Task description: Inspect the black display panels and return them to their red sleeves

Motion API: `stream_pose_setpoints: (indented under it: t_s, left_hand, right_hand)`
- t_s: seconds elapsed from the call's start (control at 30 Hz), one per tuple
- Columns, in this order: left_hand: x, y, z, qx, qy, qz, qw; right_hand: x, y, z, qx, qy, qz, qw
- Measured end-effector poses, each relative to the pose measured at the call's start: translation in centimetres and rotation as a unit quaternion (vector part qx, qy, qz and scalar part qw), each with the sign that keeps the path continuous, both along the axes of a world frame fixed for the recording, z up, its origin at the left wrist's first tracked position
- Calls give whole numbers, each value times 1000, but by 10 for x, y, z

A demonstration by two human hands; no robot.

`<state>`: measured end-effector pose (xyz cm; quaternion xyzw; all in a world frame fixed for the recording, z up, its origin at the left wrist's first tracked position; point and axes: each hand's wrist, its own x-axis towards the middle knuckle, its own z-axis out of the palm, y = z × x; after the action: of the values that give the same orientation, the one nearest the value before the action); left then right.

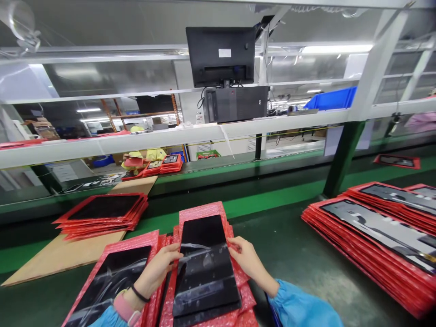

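at the far left, tan board (64,259) shows in front of and behind one stack of red sleeves (102,227); whether it is one sheet or two, i cannot tell. one dark panel (105,206) lies on top of that stack. nearer, one pile of red bubble wrap (153,238) carries a single glossy panel (102,281), partly hidden by the left forearm. beyond the bench, one co-worker in yellow (156,154) is beside small red stacks (170,165).

the left hand (161,263), with two bands at its wrist, has its fingers bent close together at the left edge of one black panel (206,263). this panel lies between the two hands, above a middle pile of red wrap (200,209). above, on the shelf, are one monitor (220,59) and one computer case (238,104).

the right hand (245,256) has curled fingers and its thumb at the panel's right edge. whether either hand pinches the edge, i cannot tell.

farther right come one blue bin (334,99), one green post (344,156), three red stacks (361,245) topped with grey-backed panels (374,227), the third cut by the frame, and one lone red sleeve (413,163) behind them.
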<state>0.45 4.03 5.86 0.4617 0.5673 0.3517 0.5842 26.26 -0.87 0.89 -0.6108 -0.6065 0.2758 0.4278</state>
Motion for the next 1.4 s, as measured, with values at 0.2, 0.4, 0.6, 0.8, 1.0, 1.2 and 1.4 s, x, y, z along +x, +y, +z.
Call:
stream_pose_setpoints:
  t_s: [0.2,0.4,0.6,0.8,1.0,1.2,1.4]
  left_hand:
    - [6,3,0,-13,23,14,1000]
    - [20,-2,10,-7,6,-13,1000]
    - [30,-22,38,9,-102,-69,992]
    - [16,-28,30,10,-151,-49,987]
    - [-55,-40,34,38,-137,-13,990]
    - [-155,-50,9,47,-87,88,991]
    - [-194,-61,-28,47,-22,128,990]
  right_hand:
    - [0,-2,4,-47,86,27,995]
    - [1,-12,7,-66,190,56,978]
    - [4,-19,7,-77,250,69,963]
    - [6,-35,11,-96,303,114,941]
    - [12,-38,7,-68,281,132,948]
    - [53,-16,-6,18,172,6,985]
    - [71,17,-33,54,92,-99,989]
